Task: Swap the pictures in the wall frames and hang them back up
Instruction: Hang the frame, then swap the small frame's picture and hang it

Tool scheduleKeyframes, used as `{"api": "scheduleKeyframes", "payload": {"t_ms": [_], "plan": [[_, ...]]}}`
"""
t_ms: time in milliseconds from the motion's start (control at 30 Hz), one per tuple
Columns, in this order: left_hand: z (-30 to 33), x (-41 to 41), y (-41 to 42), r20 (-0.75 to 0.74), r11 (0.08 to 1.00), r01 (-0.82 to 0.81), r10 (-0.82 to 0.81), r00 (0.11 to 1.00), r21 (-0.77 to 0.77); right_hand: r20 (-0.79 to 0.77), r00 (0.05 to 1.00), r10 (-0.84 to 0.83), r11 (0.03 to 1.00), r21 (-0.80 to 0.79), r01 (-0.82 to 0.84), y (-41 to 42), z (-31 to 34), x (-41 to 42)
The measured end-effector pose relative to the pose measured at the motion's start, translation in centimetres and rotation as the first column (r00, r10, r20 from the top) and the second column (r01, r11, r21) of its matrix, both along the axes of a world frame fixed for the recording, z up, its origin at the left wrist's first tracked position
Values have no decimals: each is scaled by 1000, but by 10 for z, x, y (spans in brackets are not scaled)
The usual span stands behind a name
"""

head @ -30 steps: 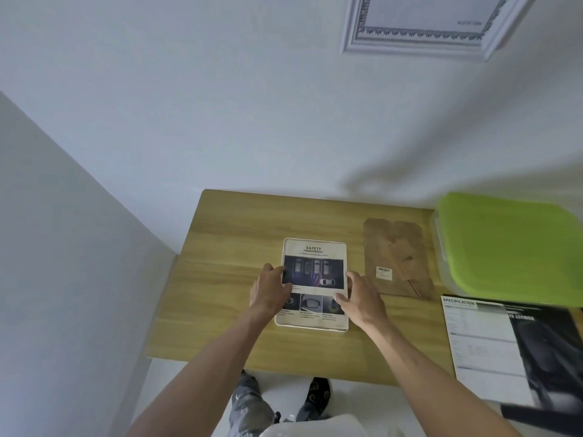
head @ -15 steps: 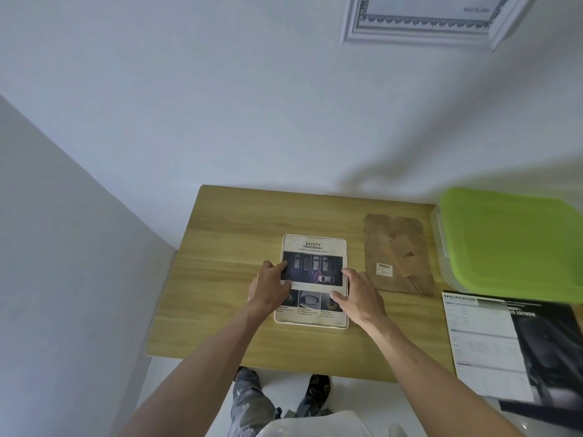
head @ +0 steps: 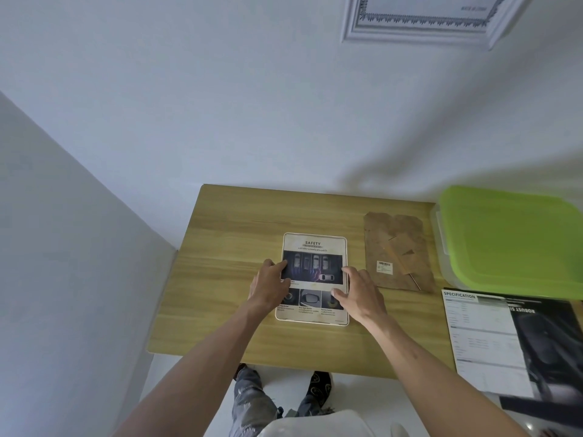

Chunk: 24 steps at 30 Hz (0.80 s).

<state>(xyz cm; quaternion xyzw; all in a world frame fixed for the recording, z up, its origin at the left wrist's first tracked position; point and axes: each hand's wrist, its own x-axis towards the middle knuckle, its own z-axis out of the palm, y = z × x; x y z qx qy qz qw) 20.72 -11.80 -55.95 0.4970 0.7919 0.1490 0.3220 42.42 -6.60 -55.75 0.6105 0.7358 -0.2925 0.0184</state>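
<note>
**Frame flat on the table, both hands on it**

Head view: a wood-grain table (head: 227, 234) stands against a white wall. On it lies the white frame (head: 315, 241) showing a glossy SAFETY sheet. The left hand (head: 268, 287) and right hand (head: 359, 294) rest on its 2 side edges with relaxed fingers, probably steadying it. A brown fibreboard backing (head: 399, 250) lies right of it.

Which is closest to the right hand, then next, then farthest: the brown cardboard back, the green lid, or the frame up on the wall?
From the right hand, in the head view:
1. Brown cardboard back, lying on the table just to the hand's right.
2. Green lid, farther right, past the cardboard.
3. White frame on the wall, high above the table.
</note>
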Motion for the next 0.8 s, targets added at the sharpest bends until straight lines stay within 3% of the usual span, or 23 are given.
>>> {"api": "scheduleKeyframes", "payload": {"t_ms": [333, 533, 667, 800], "plan": [[1, 1, -2, -43, 1000, -2, 2, 999, 14, -50, 999, -4, 1000, 6, 4, 0, 4, 7], [11, 24, 7, -141, 984, 8, 18, 990, 177, -92, 985, -147, 984, 92, 155, 18, 9, 44], [20, 69, 32, -100, 943, 134, -108, 989, 304, 0, 938, -346, 933, 108, 344, 38, 13, 84], [28, 129, 59, 69, 963, 206, -221, 973, 175, 22, 897, -441, 898, 15, 441, 56, 13, 110]]}}
